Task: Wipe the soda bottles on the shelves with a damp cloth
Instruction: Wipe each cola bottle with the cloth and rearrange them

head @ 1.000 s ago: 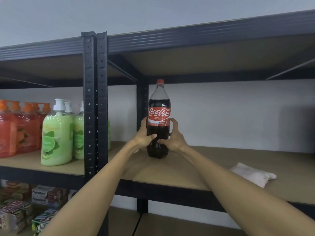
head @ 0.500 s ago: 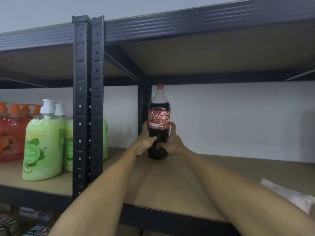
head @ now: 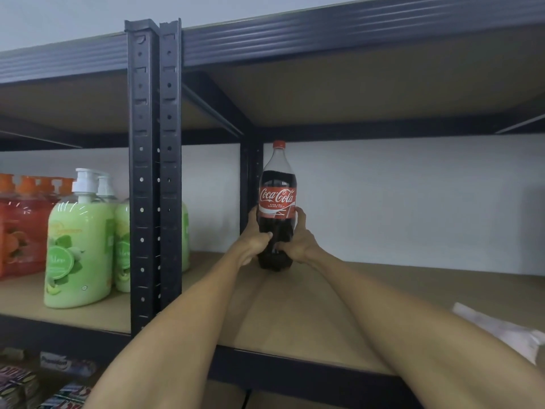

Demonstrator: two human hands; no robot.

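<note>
The soda bottle (head: 277, 202) stands upright on the shelf (head: 295, 320). It now sits further back than a second ago, just beside the rear post (head: 250, 184). The left hand (head: 253, 243) and right hand (head: 299, 243) remain on its lower body, fingers (head: 267, 235) curled round it from both sides. The cloth (head: 501, 332) lies unheld at the right front of the shelf, well apart.

Judgement: the bottle is being positioned, not wiped. Any wiping requires one hand to fetch the cloth.

Label text: "Coca-Cola", with "RASA ASLI KURANG GULA" beneath. The script on the green soap bottles (head: 78, 246) is too blurred to read.
</note>
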